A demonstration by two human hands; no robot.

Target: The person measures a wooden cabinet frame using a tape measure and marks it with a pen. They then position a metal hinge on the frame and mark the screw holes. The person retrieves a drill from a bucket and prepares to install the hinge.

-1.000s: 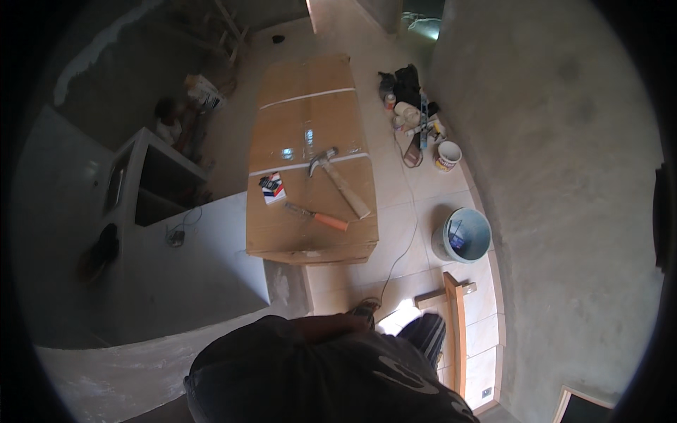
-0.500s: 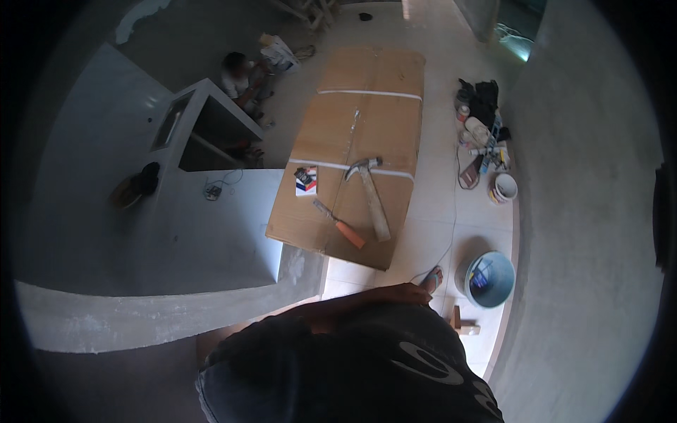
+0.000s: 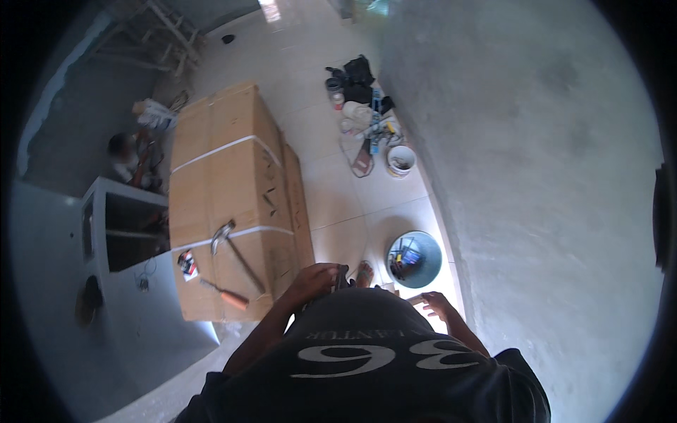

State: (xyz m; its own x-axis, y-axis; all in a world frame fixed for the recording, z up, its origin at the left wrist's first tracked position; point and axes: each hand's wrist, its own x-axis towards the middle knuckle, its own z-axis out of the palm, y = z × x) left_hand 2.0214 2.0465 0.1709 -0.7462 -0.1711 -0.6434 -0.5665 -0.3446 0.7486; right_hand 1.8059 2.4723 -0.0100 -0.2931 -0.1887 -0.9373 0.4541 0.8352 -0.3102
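Observation:
My left hand [image 3: 317, 279] is in front of my body beside the large carton. Its fingers are closed at a small dark piece [image 3: 342, 276], perhaps cloth, too unclear to name. At my right side, below the blue bucket [image 3: 433, 276], my right hand [image 3: 438, 306] has its fingers apart, with nothing clearly held. On the cardboard carton [image 3: 211, 190] lie a claw hammer [image 3: 242, 262], a chisel with an orange handle [image 3: 229, 296] and a small red, white and black box [image 3: 187, 265]. Several small items rest inside the bucket.
A white pail [image 3: 401, 161] stands along the right wall [image 3: 536, 183], with tools, a cap [image 3: 357, 113] and black bags [image 3: 360, 70] beyond. Another person [image 3: 129, 156] sits low left of the carton, near a grey built-in counter [image 3: 141, 310]. My foot [image 3: 364, 272] shows on the tiled floor.
My view has swung to the right, so the carton sits further left. My left hand has moved away from across my waist, and my right hand has come into view. The hammer and chisel still lie there.

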